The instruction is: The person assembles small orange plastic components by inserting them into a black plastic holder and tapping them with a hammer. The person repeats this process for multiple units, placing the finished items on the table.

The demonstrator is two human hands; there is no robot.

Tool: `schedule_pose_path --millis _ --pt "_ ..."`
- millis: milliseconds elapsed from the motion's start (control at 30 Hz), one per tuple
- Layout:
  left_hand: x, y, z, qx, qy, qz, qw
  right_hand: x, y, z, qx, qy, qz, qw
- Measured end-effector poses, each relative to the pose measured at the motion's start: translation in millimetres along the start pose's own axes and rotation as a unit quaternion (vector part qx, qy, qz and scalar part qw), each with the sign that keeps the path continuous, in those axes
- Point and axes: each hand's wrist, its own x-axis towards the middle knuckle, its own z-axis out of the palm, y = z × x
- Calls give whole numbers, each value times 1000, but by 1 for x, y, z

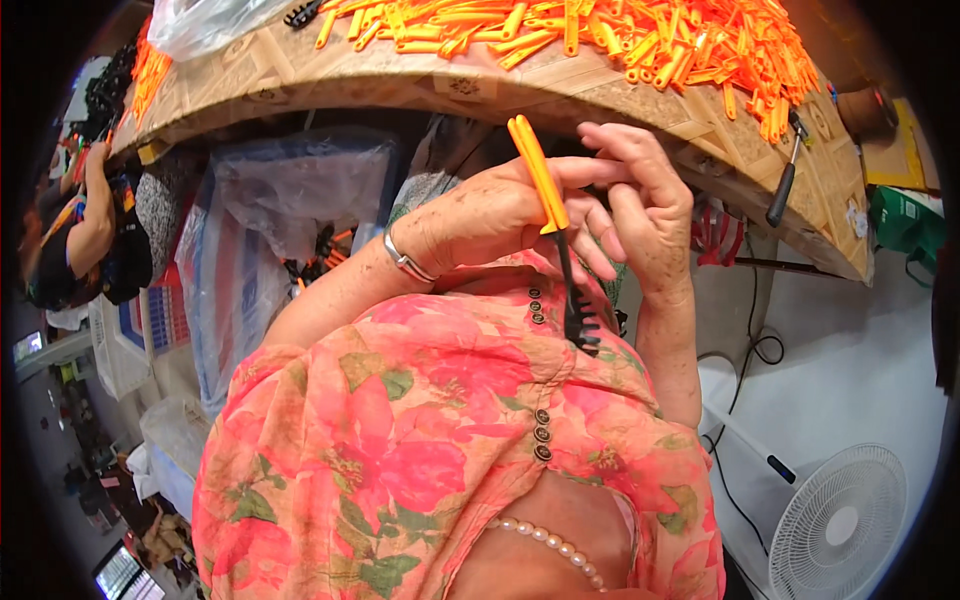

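My left hand is closed around a pasta server with an orange handle and a black toothed head. Its handle points up toward the table and the head hangs down in front of my floral top. Close beside it, my right hand has its fingers bent and spread apart, near the left fingertips, with nothing visible in it. Whether the two hands touch is hard to make out. Beyond them, a large heap of orange handles covers the far part of the table.
Left of my arm stands a striped woven bag with a clear liner and black and orange pieces inside. A black-handled tool lies at the table's right end. A white fan and a black cable are lower right. Another person works at far left.
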Motion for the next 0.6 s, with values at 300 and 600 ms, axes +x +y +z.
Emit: schedule_pose_path --millis 300,600 --pt "10 -33 8 -2 75 -81 994 16 -27 -15 30 -243 72 967" --pt "20 -32 5 -76 112 -20 991 7 -18 -22 249 -146 166 943"
